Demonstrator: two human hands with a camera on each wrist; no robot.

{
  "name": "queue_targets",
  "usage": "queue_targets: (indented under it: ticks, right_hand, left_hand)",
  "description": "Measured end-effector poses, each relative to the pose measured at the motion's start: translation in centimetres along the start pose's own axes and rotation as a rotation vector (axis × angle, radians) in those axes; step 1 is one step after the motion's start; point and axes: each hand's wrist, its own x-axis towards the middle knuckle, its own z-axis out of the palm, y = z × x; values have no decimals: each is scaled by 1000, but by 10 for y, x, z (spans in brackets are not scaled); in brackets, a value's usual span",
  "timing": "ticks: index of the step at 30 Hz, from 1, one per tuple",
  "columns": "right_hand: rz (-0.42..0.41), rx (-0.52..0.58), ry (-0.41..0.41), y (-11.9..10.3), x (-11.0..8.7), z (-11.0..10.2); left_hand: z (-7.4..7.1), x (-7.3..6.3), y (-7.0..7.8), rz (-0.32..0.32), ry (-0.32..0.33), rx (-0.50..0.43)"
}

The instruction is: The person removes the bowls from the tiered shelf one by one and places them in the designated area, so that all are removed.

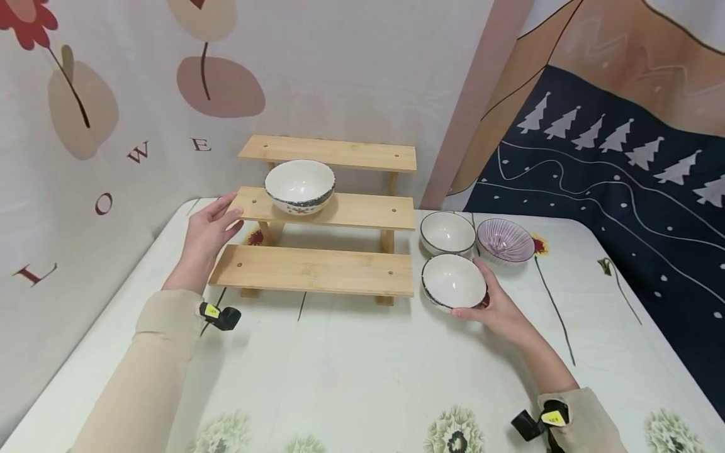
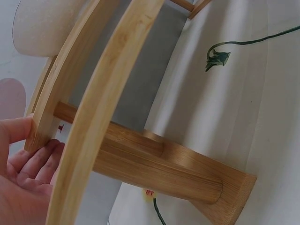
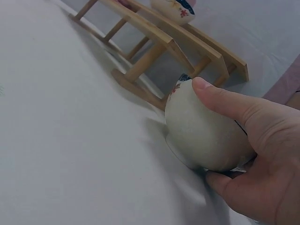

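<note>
A three-tier wooden shelf rack (image 1: 323,269) stands on the table, with a large white bowl (image 1: 300,182) with a dark rim on its middle board. My left hand (image 1: 206,229) holds the left end of that board; in the left wrist view the thumb lies on one side and the fingers curl under the other. To the right of the rack, my right hand (image 1: 495,305) grips a smaller white bowl (image 1: 453,280) by its right side. The right wrist view shows that bowl's outer wall (image 3: 201,126), with the thumb near the rim and a finger low by the base.
Behind the held bowl stands another white bowl (image 1: 447,233), and a purple-streaked bowl (image 1: 506,240) is beside it. A printed cloth wall (image 1: 351,75) rises close behind the rack. Dark blue cloth (image 1: 623,182) hangs at the right, past the table (image 1: 340,377).
</note>
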Motion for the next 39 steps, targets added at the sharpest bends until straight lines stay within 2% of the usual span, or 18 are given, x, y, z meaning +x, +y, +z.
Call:
queue_targets:
  ticks: [9,15,19,29,39]
  right_hand:
    - [-23,-21,-7,-1,2,-2]
    - [-34,-74,27,-7,2,-7]
    - [-63,-59,50,-11,3,-9]
    - [-58,-47,86,-21,-2,-18]
    - [-113,-54,99,-46,15,-21]
  left_hand:
    - [0,1,0,14,0,5]
    - [3,3,2,29,-1,17]
    - [4,3,2,30,0,13]
    - [4,-4,-7,33,-23,65]
    - [-2,-4,-2,67,-8,108]
